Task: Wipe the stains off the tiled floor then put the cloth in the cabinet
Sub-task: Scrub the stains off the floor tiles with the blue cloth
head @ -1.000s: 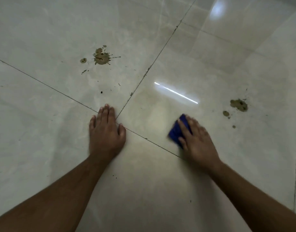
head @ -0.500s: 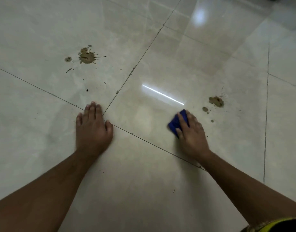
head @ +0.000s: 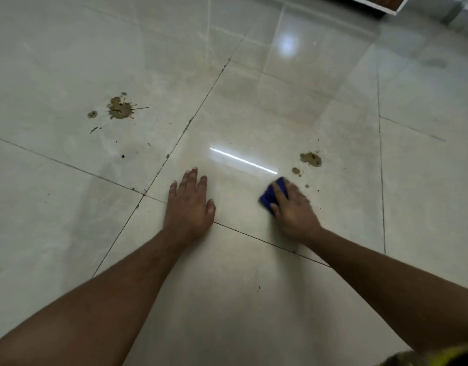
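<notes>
A folded blue cloth (head: 270, 194) lies on the pale tiled floor (head: 254, 299). My right hand (head: 293, 210) presses flat on the cloth, and only its left edge shows past my fingers. A brown stain (head: 311, 159) with small droplets (head: 295, 170) sits just beyond the cloth to the right. A larger brown splatter (head: 119, 109) with a small spot (head: 92, 114) marks the tile at the far left. My left hand (head: 190, 206) rests flat on the floor with straight fingers, left of the cloth.
Dark grout lines cross the floor near both hands. A white-edged cabinet base (head: 373, 2) shows at the top right, with a metal leg (head: 451, 11) beside it. A bright light reflection (head: 243, 161) lies between the hands and the stains.
My left hand has shifted right across the grout crossing onto the cloth's tile. My right hand has slid the cloth closer to the right stain. The view has tilted up, revealing the cabinet base.
</notes>
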